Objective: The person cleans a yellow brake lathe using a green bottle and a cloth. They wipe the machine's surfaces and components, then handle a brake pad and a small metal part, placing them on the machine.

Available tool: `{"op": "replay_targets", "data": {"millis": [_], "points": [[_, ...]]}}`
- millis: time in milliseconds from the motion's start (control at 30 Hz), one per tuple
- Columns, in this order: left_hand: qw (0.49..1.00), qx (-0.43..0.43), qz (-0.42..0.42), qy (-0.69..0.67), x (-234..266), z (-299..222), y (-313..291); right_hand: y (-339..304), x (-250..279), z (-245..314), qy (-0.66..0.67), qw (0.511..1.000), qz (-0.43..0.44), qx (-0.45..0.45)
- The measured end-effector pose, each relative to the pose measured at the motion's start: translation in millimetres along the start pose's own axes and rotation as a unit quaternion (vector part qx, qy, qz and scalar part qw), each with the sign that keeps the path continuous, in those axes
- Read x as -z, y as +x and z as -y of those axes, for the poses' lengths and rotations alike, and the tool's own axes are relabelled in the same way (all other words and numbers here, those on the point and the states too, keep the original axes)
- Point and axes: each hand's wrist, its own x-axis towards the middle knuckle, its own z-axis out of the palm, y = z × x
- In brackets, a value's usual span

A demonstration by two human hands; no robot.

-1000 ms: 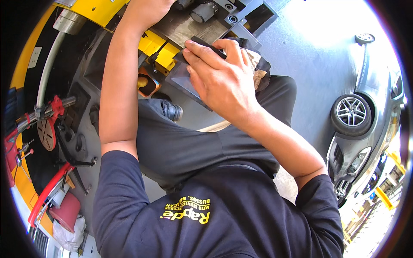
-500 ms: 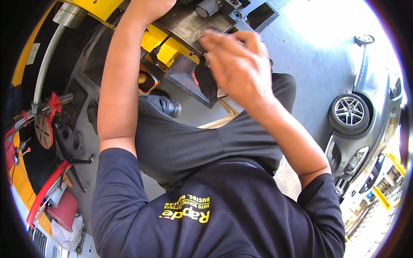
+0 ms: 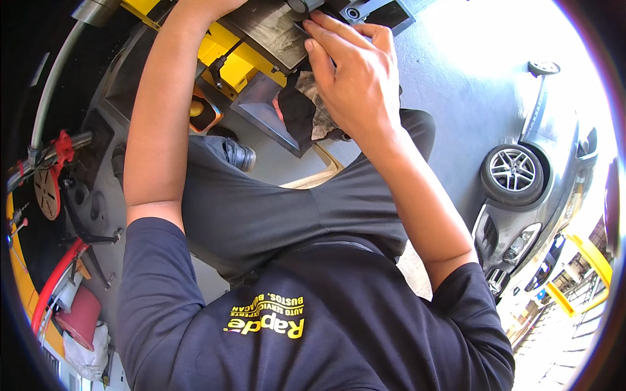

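My right hand (image 3: pixel 358 75) is at the right end of a worn metal machine table (image 3: pixel 264 26), fingers stretched out and thumb apart. Its fingertips lie close beside a dark round knob-like part (image 3: pixel 303 5); whether they touch it I cannot tell. Nothing shows in this hand. My left hand (image 3: pixel 218 5) reaches over the table's left side at the upper edge of the picture, its fingers cut off from view. Just right of the fingers sits a grey bracket with a round socket (image 3: pixel 353 12). Below the table, a black lever (image 3: pixel 218 68) hangs in front of the yellow machine frame (image 3: pixel 238 72).
A dark cloth and a stained rag (image 3: pixel 321 114) hang below my right hand, by a grey metal tray (image 3: pixel 257 104). An orange-and-black container (image 3: pixel 205 114) stands near my shoe (image 3: pixel 240 155). At left is a red stand (image 3: pixel 49 189); at right, a parked grey car (image 3: pixel 548 195).
My right hand, blurred before, has moved up and left to the machine table, its fingers now stretched out. My left hand has slid further toward the top edge. The whole view has shifted.
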Motion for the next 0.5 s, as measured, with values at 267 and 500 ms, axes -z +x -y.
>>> {"op": "replay_targets", "data": {"millis": [267,500], "points": [[1.000,-0.020,-0.010,-0.009,1.0,0.2,3.2,16.1,0.0,-6.1,0.023,1.000,-0.002,0.015],[1.000,-0.003,-0.015,0.003,-0.5,-1.2,0.3,1.0,35.9,-20.1,0.162,0.982,0.093,0.004]]}}
